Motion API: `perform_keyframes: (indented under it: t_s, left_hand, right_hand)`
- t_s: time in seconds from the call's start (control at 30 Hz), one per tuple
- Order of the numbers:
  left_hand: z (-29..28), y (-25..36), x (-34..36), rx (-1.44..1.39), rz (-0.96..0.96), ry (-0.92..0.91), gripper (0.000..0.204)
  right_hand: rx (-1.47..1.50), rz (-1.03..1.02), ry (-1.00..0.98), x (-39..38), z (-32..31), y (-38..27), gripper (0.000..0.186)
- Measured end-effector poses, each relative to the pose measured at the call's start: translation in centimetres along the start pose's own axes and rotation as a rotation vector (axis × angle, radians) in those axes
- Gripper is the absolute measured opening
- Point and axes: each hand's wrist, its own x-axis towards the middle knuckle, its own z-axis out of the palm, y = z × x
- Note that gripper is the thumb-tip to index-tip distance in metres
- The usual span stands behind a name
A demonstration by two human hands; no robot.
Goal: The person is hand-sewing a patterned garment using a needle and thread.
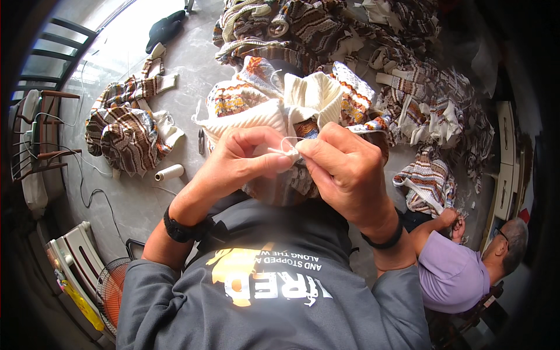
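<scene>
A striped knit garment (239,99) with cream ribbed parts (309,90) lies bunched in front of me. Over it, my left hand (245,157) pinches a small bit of white knit or yarn (289,156) between thumb and fingers. Touching that bit from the other side, my right hand (344,163) has thumb and index finger closed on a fine white thread (290,139), which forms a small loop between the hands. Whether a needle is in my fingers cannot be made out.
Piles of striped knits lie at left (122,131) and right (426,105). A thread cone (169,173), small dark tool (200,142) and cables are on the floor. A chair (32,151) and fan (114,286) stand left. A co-worker (449,274) sits at lower right, handling knitwear.
</scene>
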Motion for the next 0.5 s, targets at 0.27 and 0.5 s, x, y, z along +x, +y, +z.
perform_keyframes:
  t_s: [0.27, 0.5]
  left_hand:
    - [-0.3, -0.5, -0.1, -0.009, 0.091, -0.030, 0.009]
    - [-0.4, -0.5, -0.1, 0.038, 0.131, -0.016, 0.011]
  right_hand:
    - [0.013, 0.020, -0.076, -0.2, -0.1, 0.6, 0.017]
    - [0.116, 0.107, -0.202, -0.1, -1.2, 1.7, 0.012]
